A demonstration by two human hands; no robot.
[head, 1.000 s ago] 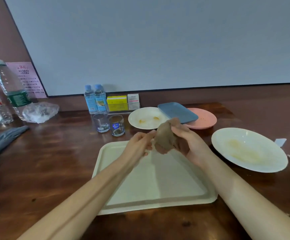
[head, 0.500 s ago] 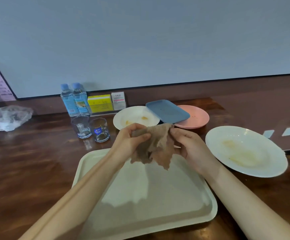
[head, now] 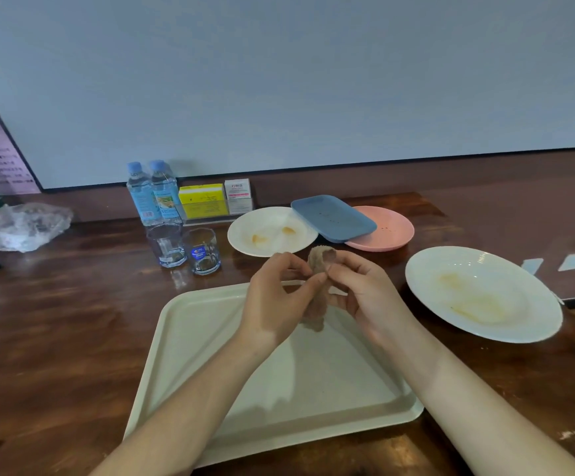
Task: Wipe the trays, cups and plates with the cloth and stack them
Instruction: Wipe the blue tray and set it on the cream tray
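Dark polished wood runs the whole width of the table [head: 55, 338], with a pale blank wall behind it, and nothing out here looks wiped or stacked yet. Far left, a crumpled plastic bag [head: 25, 226] sits by the edge, out of play. Moving right, two water bottles [head: 153, 194] stand at the back beside a yellow box [head: 203, 201], and just in front of them are the two glass cups [head: 184, 247], side by side and unstacked; whether they are clean I cannot tell. Near centre lies the big cream tray [head: 210, 338], flat on the wood, its surface looking bare. Above its far edge both hands meet. The left hand [head: 272, 300] pinches the brown cloth [head: 317, 290] between thumb and fingertips, and the right hand [head: 365, 297] grips the same cloth from the other side, so it hangs bunched between them, clear of the tray. That reads as getting the cloth ready, not wiping. Behind the hands, the small white plate [head: 269, 231] shows orange smears. Right of it the blue tray [head: 334, 218] rests tilted across that plate's rim and the pink plate [head: 389, 231], both speckled with dark specks. Far right, the large white plate [head: 478, 293] carries a yellowish smear. My call: this is early going, with every plate, both trays and both cups left to wipe, and all the stacking ahead.
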